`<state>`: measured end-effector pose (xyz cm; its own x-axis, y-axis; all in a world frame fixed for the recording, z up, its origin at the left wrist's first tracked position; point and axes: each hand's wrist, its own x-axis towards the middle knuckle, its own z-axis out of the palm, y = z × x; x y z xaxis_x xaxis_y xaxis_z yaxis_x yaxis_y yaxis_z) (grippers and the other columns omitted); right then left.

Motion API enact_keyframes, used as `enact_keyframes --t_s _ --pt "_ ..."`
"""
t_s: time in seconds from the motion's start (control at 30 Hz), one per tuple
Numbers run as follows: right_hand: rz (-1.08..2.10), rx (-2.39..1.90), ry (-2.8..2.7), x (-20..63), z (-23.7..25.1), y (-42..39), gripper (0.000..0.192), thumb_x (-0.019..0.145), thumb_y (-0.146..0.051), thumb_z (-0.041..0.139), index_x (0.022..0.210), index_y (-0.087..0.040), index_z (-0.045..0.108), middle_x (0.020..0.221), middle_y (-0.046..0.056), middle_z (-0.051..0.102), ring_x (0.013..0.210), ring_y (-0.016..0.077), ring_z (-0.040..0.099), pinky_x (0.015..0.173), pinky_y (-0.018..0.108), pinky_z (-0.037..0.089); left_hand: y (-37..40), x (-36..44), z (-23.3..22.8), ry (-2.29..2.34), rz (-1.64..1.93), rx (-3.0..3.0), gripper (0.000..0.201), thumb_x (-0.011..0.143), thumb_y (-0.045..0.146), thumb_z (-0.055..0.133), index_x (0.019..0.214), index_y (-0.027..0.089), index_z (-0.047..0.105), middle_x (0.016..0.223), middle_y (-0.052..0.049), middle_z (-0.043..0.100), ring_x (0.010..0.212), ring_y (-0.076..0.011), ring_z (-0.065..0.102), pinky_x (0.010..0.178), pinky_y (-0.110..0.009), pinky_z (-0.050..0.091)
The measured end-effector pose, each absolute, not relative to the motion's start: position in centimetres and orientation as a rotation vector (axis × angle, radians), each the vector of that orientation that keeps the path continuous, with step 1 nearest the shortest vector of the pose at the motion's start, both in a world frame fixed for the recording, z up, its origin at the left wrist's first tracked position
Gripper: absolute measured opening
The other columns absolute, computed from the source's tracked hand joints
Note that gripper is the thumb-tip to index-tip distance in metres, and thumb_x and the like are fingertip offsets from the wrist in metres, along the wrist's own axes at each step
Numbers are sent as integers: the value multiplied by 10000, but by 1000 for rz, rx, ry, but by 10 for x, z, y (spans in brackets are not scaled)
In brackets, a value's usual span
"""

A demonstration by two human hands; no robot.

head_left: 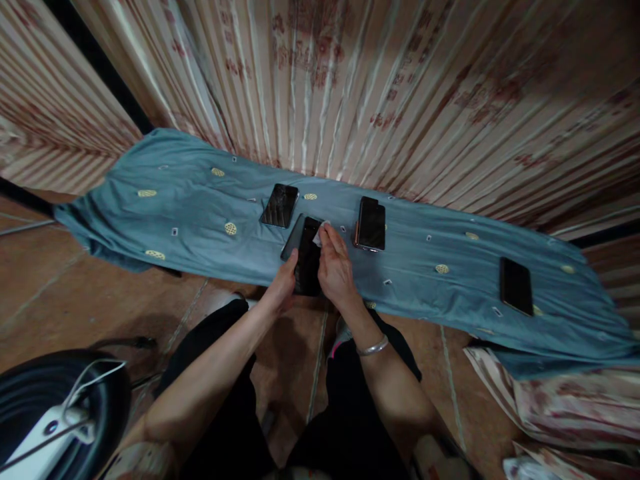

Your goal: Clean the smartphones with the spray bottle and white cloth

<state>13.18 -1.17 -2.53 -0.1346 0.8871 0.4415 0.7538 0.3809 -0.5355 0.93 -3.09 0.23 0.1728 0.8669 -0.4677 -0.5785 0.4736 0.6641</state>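
On the teal embroidered cloth (175,200) a cracked black phone (280,205) lies flat at the left, face up. Just right of it the left hand (284,283) clamps the lower edge of a dark glossy smartphone (306,257), steadying it while the right hand (336,267) pinches what looks like a small white wipe (319,233) against its screen. Further right, a black phone (371,224) and another dark phone (516,285) lie spaced apart.

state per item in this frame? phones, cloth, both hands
held phone: flat on the cloth, screen dark, steadied by left hand
white wipe: pressed on its screen by right hand
cracked phone: lying free, screen dark
middle phone: lying free, screen dark
far-right phone: lying free, screen dark
blue cloth: spread out, wrinkled
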Motion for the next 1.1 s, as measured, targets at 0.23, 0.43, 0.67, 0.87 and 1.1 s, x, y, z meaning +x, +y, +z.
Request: enact_keyframes --t_s 0.23,0.43,0.67,0.87,1.1 --pt "242 -1293 -1962 130 -24 -14 578 945 -102 305 1514 -160 391 1579 105 404 1497 210 308 1238 493 307 -31 12 -2 892 1078 334 419 1006 317 425 1304 121 645 1192 -95 744 1289 -218 589 1146 -348 393" --pt "226 -1369 -1896 134 -28 -11 579 923 -76 298 1488 -114 421 1561 140 422 1487 213 333 1232 489 313 -30 9 -1 866 1085 330 408 981 373 483 1225 125 696 1118 -97 768 1209 -247 647 1082 -364 464" --pt "216 -1350 -1905 129 -32 -13 540 937 -100 305 1452 -93 471 1526 163 464 1464 228 369 1219 481 339 -26 8 2 920 1111 325 423 1009 331 415 1194 84 706 1052 -117 780 1132 -227 688 1058 -334 473" --pt "250 -1338 -1945 127 -32 -16 537 933 -100 305 1437 -90 490 1512 163 482 1444 230 397 1218 476 337 -25 6 3 923 1103 320 452 1010 366 408 1254 94 675 1062 -113 779 1124 -233 692 1060 -352 477" --pt "209 -1320 -1918 135 -26 -12 542 945 -114 308 1466 -129 458 1537 134 455 1463 214 369 1228 481 320 -31 14 -7 874 1077 402 406 994 353 459 1245 127 683 1238 -80 725 1345 -202 536 1179 -333 344"
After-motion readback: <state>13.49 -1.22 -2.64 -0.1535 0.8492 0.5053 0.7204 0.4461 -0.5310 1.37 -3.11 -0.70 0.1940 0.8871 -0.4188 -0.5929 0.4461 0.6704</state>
